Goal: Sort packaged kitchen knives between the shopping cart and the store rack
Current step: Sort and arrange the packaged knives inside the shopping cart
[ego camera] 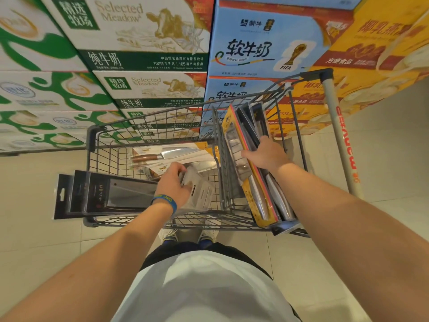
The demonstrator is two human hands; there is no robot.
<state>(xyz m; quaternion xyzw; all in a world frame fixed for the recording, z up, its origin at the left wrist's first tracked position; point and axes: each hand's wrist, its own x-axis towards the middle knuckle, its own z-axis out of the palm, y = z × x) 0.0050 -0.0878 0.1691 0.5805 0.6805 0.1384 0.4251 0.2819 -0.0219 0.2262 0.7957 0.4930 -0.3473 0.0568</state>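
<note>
A grey wire shopping cart (148, 126) stands in front of me. My left hand (173, 184) is inside its basket, closed on a clear blister knife package (199, 191). Black boxed cleavers (111, 194) lean over the cart's left rim beside that hand. A wooden-handled knife in a white pack (167, 154) lies on the basket floor. In the cart's child-seat section, a yellow knife package (246, 163) stands upright with several dark packs (255, 122) behind it. My right hand (267, 154) grips this upright stack near its middle.
Stacked milk cartons (144, 43) and yellow food boxes (371, 43) form a wall right behind the cart. The cart's grey handle (339, 135) with red lettering runs along the right. Pale tiled floor (34, 205) lies on both sides; my shoes show under the cart.
</note>
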